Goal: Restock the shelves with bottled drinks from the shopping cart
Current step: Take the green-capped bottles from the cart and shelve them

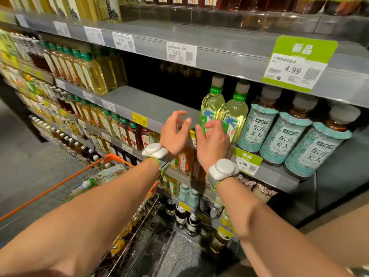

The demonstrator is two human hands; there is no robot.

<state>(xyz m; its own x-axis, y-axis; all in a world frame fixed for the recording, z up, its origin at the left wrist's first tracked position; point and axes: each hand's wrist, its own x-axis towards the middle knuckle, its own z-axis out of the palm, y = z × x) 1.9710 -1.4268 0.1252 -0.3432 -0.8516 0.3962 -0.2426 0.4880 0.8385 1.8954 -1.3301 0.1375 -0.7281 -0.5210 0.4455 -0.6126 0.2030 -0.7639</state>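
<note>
Forearms (99, 206) outstretched, left grip (175, 132) and right grip (212, 140) hover loosely spread, empty; a stray knock could topple the pale green bottles (212, 102).

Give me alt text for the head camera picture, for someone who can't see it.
The left hand and right hand hover open and empty, close before two pale green bottles on a grey shelf. Teal-labelled tea bottles stand to their right; an orange-handled shopping cart holding more drinks is at lower left.

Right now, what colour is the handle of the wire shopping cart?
Orange; the wire shopping cart's handle shows best in the head view.
</note>
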